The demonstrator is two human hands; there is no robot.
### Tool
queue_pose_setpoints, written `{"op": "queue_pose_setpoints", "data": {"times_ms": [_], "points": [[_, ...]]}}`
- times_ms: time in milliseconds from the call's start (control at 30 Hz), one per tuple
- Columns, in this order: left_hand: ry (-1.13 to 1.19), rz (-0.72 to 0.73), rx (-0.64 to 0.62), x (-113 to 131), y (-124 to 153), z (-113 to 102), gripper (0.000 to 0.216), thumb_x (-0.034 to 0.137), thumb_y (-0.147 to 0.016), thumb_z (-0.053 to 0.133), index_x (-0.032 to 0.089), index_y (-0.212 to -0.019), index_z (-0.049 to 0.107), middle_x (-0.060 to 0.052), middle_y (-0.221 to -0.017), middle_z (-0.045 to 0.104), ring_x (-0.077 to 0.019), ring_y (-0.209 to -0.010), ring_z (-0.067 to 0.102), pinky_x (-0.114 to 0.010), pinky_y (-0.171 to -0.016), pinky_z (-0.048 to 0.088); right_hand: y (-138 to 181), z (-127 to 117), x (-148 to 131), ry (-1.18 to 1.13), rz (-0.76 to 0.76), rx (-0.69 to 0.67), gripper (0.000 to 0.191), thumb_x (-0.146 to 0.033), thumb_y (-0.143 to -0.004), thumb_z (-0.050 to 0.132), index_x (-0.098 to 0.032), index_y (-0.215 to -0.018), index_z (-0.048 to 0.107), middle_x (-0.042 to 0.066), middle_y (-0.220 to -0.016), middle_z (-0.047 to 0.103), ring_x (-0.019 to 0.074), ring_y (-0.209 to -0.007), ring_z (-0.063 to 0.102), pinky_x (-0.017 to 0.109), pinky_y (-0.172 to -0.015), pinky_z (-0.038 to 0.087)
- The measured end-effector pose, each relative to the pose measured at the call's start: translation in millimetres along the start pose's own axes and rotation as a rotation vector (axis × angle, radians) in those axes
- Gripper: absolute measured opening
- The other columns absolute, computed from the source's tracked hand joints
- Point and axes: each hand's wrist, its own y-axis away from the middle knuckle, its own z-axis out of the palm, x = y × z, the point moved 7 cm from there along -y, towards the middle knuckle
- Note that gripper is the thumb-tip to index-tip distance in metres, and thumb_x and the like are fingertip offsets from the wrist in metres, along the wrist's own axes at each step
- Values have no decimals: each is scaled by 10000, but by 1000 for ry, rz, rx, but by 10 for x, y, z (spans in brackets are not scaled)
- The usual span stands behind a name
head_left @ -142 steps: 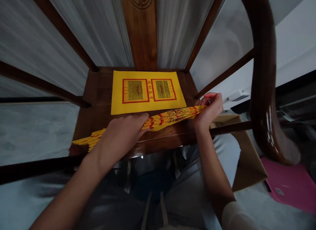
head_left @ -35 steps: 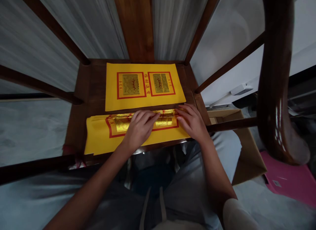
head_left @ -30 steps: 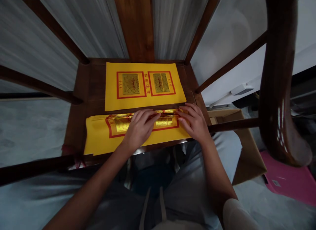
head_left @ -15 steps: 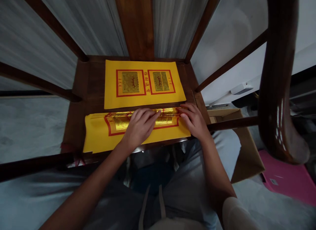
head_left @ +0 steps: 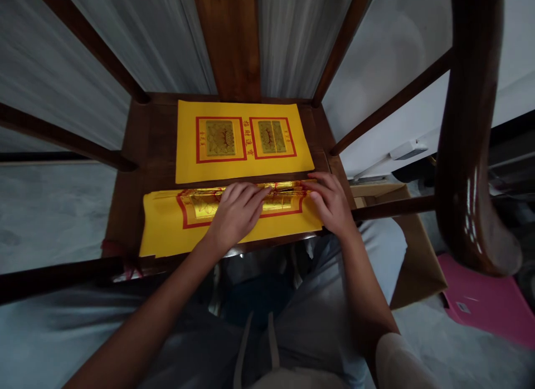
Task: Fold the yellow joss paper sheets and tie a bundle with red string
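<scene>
In the head view, a stack of yellow paper (head_left: 167, 236) lies on the near half of a dark wooden chair seat (head_left: 125, 210), straight ahead at 12 o'clock from the person's lap. Its long axis runs from 9 o'clock to 3 o'clock, and the 9 o'clock end sags a little toward the seat's front edge. The left hand (head_left: 236, 213) lies flat on the middle of the stack, palm down and fingers pressed together, with the tips pointing toward 1 o'clock at the gold and red print along the far edge. The right hand (head_left: 330, 202) rests on the 3 o'clock end. Its fingers are bent and slightly spread, with the tips on the far corner; whether they pinch any sheet there cannot be told. The stack lies under both hands rather than away from them. Only its 9 o'clock end is uncovered, and the left hand is the nearer one to that end. At 12 o'clock from the stack, just beyond its far edge, a single yellow sheet (head_left: 242, 141) lies flat and parallel to it, touched by neither hand. Behind the sheet rises the chair's back slat (head_left: 229, 43). A thick curved armrest (head_left: 472, 127) stands at 3 o'clock, with a cardboard box (head_left: 418, 266) and a pink sheet (head_left: 489, 305) on the floor below it.
</scene>
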Motion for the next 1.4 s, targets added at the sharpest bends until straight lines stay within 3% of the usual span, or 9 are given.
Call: {"op": "queue_pose_setpoints", "data": {"times_ms": [167, 400, 700, 833, 1000, 1200, 1400], "points": [[25, -37, -32, -23, -14, 18, 331, 183, -1032, 547, 188, -1324, 702, -117, -1127, 753, -303, -1107, 663, -473, -982, 524, -8, 50, 42, 74, 28, -36, 467, -510, -1095, 426, -227, -1168, 791, 139, -1303, 696, 327, -1278, 617, 552, -1117, 489], [26, 4, 44, 4, -20, -9, 254, 153, -1023, 579, 152, -1244, 705, -131, -1248, 749, -304, -1183, 674, -473, -1008, 541, -20, 70, 38, 109, 13, -44, 425, -487, -1087, 461, -237, -1198, 786, 133, -1299, 710, 338, -1293, 601, 574, -1143, 466], [57, 15, 26, -12, -1, 12, 315, 157, -1036, 576, 200, -1325, 694, -93, -1323, 761, -294, -1266, 694, -498, -1066, 532, -5, -20, -9, -16, -52, 49, 403, -440, -1099, 452, -230, -953, 763, 118, -1174, 721, 309, -1250, 623, 530, -1095, 496], [73, 62, 62, -2, 30, -4, 337, 110, -1038, 560, 202, -1337, 684, -78, -1291, 776, -256, -1267, 704, -481, -1105, 506, -21, -7, 2, 13, -11, 44, 399, -448, -1104, 433, -236, -1047, 766, 118, -1186, 717, 299, -1205, 643, 517, -1069, 511], [42, 61, 58, 6, 22, -3, 323, 120, -1033, 568, 195, -1320, 698, -96, -1189, 784, -262, -1165, 727, -459, -1001, 543, -30, 61, 17, 103, 3, -17, 405, -455, -1096, 448, -231, -1229, 758, 131, -1282, 712, 326, -1278, 607, 550, -1123, 482], [-41, 25, 39, 32, -25, -16, 329, 195, -1037, 583, 128, -1342, 686, -135, -1095, 747, -288, -1020, 683, -437, -877, 556, -36, 31, -8, 103, -40, 7, 354, -418, -1089, 478, -239, -1114, 782, 117, -1199, 735, 323, -1249, 620, 555, -1104, 495], [-46, -22, 9, 16, -35, -1, 343, 199, -1038, 572, 133, -1360, 673, -147, -1236, 728, -305, -1091, 632, -449, -915, 548, -39, 6, -64, 2, -88, 31, 322, -378, -1092, 475, -242, -991, 749, 98, -1073, 741, 300, -1202, 632, 531, -1082, 517]]}}
